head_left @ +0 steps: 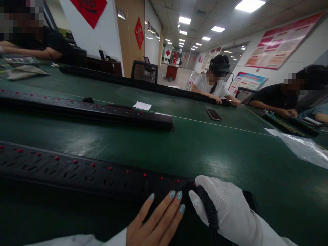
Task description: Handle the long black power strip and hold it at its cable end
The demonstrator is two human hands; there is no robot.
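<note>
A long black power strip (84, 172) with a row of red dots and slotted sockets runs along the near side of the table. My left hand (160, 220), bare with pale blue nails, rests on its near edge, fingers stretched out and holding nothing. Beside it, my right hand (228, 205) wears a white dotted glove and is closed around a black plug with a ribbed cord (208, 206). The plug is over the strip's right part; its front is hidden, so I cannot tell whether it sits in a socket.
Another black strip (128, 116) lies farther back, with a white paper (142, 106) beside it. A phone (213, 114) and a clear plastic bag (304, 150) lie on the green table (189, 147). People sit across at the left and right; one handles a far black strip (164, 89).
</note>
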